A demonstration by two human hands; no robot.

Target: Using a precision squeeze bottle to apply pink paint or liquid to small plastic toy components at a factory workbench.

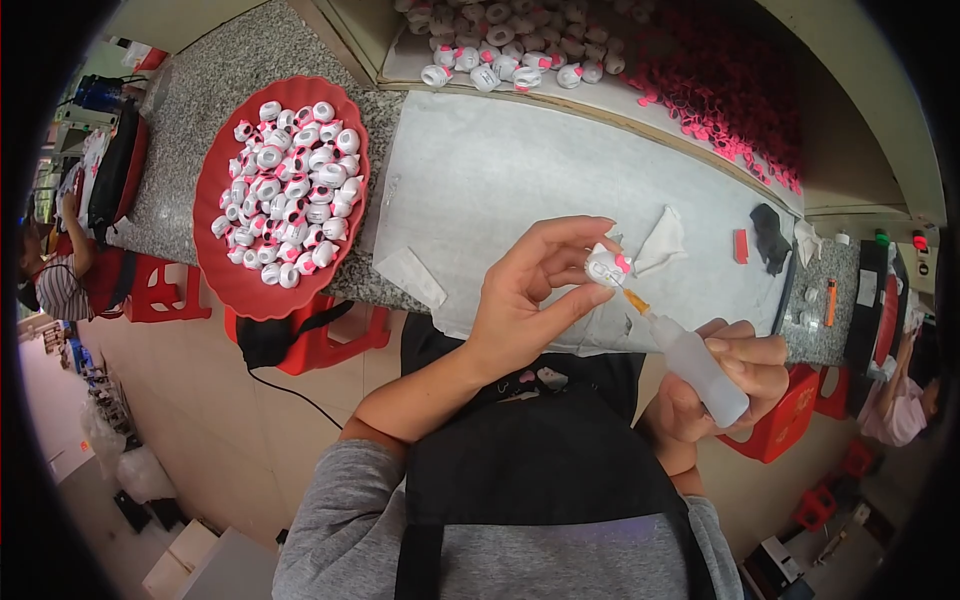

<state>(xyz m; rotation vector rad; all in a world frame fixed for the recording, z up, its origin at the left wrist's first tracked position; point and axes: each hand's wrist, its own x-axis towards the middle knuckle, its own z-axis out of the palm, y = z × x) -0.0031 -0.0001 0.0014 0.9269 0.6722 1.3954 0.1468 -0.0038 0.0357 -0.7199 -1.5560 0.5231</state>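
Note:
Between the thumb and fingers of my left hand is a small white cat-head figurine with a pink bow on its side. My right hand is wrapped round a translucent squeeze bottle, tilted up and to the left. Its orange needle tip reaches the lower edge of the figurine; whether it touches cannot be made out. Both hands are above the near edge of the white work sheet. A crumpled white cloth lies just beyond the figurine.
A red scalloped tray heaped with similar figurines stands at the left. On the shelf behind are more white heads and a pile of pink bows. A dark cloth and orange pen lie at right. People sit at both sides.

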